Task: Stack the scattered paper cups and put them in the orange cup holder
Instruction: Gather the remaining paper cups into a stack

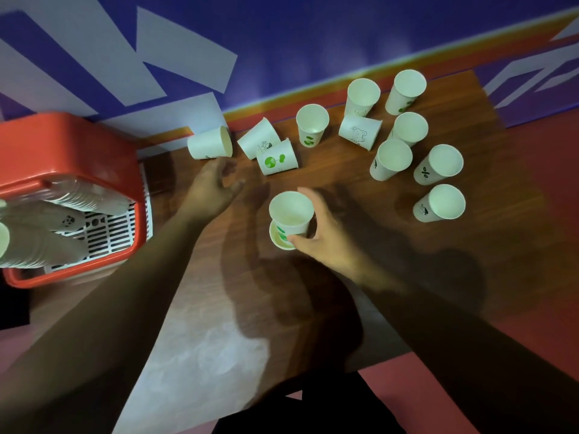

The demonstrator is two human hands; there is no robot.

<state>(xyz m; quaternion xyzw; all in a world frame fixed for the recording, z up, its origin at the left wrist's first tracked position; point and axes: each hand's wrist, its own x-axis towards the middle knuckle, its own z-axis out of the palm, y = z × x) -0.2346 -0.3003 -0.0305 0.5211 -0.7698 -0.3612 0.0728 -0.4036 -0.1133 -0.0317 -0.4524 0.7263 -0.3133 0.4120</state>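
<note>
Gripping a paper cup just below centre, the right hand curls its thumb and fingers round the wall. That cup sits partway inside a second cup standing on the counter. The left hand hovers at eleven o'clock from the pair, fingers loose and holding nothing, just short of the tipped cups. Three lie on their sides up there: a plain one, a neighbour and a green-print cup touching it. Further round, at one o'clock, a bear-print cup lies tipped too. Seven upright cups are scattered from twelve to three o'clock. Over at nine o'clock, off the counter's left end, sits the orange cup holder, with stacked cups lying in it.
</note>
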